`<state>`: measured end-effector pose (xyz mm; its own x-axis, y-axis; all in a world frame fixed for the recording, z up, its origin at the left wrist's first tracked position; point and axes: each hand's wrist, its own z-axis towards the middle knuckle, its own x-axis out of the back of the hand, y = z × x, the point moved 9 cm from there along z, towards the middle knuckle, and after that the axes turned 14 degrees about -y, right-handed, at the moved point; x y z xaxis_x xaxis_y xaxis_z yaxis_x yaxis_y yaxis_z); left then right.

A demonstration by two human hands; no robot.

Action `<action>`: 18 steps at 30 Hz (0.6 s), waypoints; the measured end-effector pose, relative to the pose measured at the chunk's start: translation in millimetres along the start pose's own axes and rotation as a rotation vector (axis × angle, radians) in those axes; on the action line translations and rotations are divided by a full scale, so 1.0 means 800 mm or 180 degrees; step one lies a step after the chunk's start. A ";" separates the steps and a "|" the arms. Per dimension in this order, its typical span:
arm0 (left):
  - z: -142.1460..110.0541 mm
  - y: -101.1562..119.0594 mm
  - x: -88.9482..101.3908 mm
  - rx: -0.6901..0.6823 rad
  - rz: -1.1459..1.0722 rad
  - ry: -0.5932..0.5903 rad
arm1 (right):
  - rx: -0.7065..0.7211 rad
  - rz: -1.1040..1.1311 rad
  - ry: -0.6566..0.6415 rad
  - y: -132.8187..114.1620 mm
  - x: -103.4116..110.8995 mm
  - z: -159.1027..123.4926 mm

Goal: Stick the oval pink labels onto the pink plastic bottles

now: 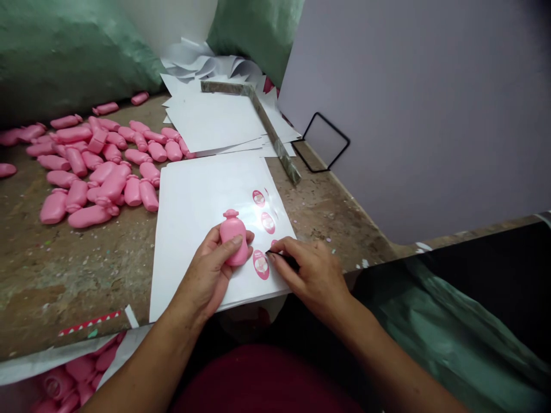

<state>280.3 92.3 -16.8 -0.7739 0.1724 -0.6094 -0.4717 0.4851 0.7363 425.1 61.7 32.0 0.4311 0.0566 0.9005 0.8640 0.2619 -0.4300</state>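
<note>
Pink oval labels point(260, 264) on the white sheet point(193, 201) bear print (too small to read).

The bottle point(233, 238) at the centre of the frame was plain pink, matching the heap of pink bottles point(114, 182) at the left. Beneath it, the sheet point(193, 229) was white, with oval stickers point(260, 265) in deeper pink, pale in the middle. The tabletop point(107, 269) was mottled brown with light specks. At the lower left, a strip point(91, 323) showed red with white triangles. Shiny green covered the sack point(73, 57) at the upper left; the panel point(408, 115) at the upper right was greyish lilac.
</note>
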 end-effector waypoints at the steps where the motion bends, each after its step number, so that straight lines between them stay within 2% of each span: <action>1: 0.000 0.000 0.000 -0.0005 -0.0014 0.0007 | 0.0027 -0.0160 0.0074 -0.002 0.003 -0.002; 5: -0.001 0.001 0.001 -0.0049 0.0033 0.0032 | 0.0133 -0.0531 0.0115 -0.014 0.004 -0.005; 10: -0.001 0.000 0.000 -0.0035 0.0145 0.0028 | 0.0045 -0.0597 -0.0020 -0.015 0.002 0.000; 12: 0.000 0.000 0.000 -0.0024 0.0156 0.0020 | -0.0094 -0.0353 -0.0128 -0.005 0.000 0.003; 16: -0.001 0.000 0.000 -0.0024 0.0070 0.0037 | -0.0373 0.0591 -0.0409 0.017 -0.009 0.004; 18: -0.002 0.000 0.001 -0.0028 0.0019 0.0062 | -0.0387 0.0701 -0.0388 0.019 -0.008 0.002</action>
<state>279.4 91.3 -16.6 -0.7848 0.1585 -0.5992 -0.4707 0.4766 0.7425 435.2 66.5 19.4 0.5839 0.2168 0.7823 0.7809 0.1134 -0.6143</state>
